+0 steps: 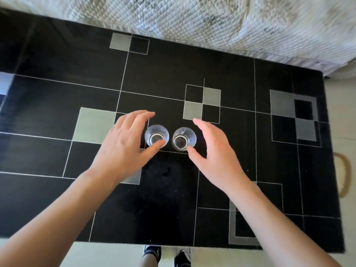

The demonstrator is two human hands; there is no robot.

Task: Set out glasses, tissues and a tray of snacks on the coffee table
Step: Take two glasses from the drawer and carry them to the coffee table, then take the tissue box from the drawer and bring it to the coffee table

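Note:
Two clear ribbed glasses stand upright side by side near the middle of the black coffee table (57,112). The left glass (156,136) has my left hand (126,140) curved beside it, fingers apart, thumb tip at its near rim. The right glass (184,139) stands just left of my right hand (213,151), whose fingers are spread and whose thumb is near the glass's lower edge. Neither hand closes around its glass. No tissues or snack tray are in view.
The table has a glossy black top with grey squares and thin white lines. A sofa with a quilted pale cover (192,18) runs along its far edge. A round woven item (342,176) lies on the floor at the right. My feet (167,255) show below the near edge.

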